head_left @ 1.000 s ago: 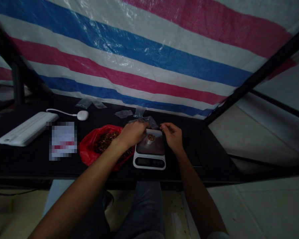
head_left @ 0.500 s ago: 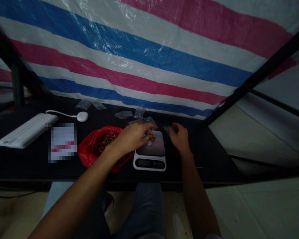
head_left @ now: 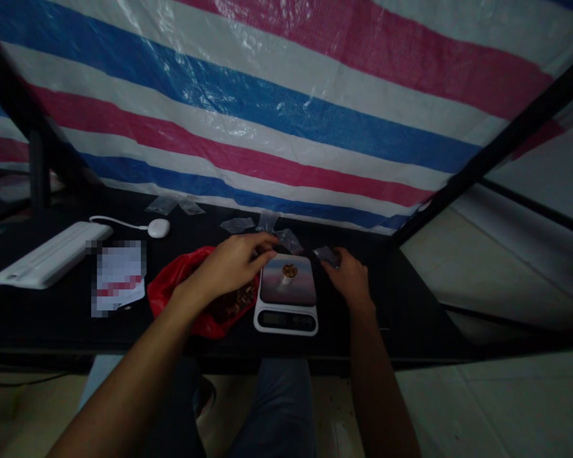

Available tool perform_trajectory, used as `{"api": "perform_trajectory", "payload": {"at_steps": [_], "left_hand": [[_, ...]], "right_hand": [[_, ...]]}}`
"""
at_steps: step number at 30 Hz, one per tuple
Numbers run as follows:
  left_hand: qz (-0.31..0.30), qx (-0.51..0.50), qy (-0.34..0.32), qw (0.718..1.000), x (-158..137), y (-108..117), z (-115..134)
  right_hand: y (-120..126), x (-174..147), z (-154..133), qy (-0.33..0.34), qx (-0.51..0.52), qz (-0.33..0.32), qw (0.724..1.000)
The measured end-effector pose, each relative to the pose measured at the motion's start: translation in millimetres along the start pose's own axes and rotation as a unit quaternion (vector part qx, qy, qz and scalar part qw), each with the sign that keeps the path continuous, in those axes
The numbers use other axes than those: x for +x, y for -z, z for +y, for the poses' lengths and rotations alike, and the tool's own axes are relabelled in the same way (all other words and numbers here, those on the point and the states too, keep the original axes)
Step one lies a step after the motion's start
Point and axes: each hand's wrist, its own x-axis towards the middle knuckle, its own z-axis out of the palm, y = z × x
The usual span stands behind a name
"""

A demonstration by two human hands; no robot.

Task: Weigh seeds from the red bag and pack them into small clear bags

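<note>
A white kitchen scale with a shiny plate stands on the black table. On its plate sits a small whitish cup heaped with brown pieces. My left hand is over the scale's left edge, fingers stretched and apart, with nothing visible in them. Below that hand lies a red plastic bag, open and full of dark brown pieces; my forearm covers part of it. To the right of the scale, my right hand pinches a small clear plastic bag between thumb and fingers.
More clear bags lie behind the scale and along the striped sheet. Farther left are a white power strip, a round white device on a cable, and a blurred packet. Dark frame bars edge the table.
My left hand has drawn back left from the cup, leaving it standing on the scale plate. My right hand has shifted slightly right and down, still with the clear bag.
</note>
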Motion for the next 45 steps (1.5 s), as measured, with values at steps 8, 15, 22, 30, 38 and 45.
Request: {"api": "perform_trajectory", "payload": {"at_steps": [8, 15, 22, 30, 38, 45], "left_hand": [[0.108, 0.030, 0.038, 0.993, -28.9, 42.5, -13.3], [0.055, 0.175, -0.091, 0.979, -28.7, 38.4, 18.5], [-0.057, 0.164, 0.010, 0.985, -40.8, 36.9, -9.9], [-0.126, 0.155, 0.050, 0.979, -50.2, 29.7, -20.9], [-0.197, 0.156, 0.057, 0.966, -33.5, 15.3, -16.1], [-0.200, 0.173, 0.075, 0.961, -43.5, 18.1, -22.6]], "right_hand": [[26.7, 1.4, -20.1, 0.130, 0.264, 0.133, 0.946], [57.9, -26.6, -92.5, 0.399, 0.255, -0.023, 0.880], [42.0, -28.5, -104.5, 0.386, 0.326, -0.068, 0.861], [29.3, -23.8, -52.6, 0.274, 0.305, -0.018, 0.912], [12.0, -37.2, -32.6, 0.243, 0.301, -0.081, 0.918], [-7.2, -34.8, -34.3, 0.208, 0.321, -0.106, 0.918]]}}
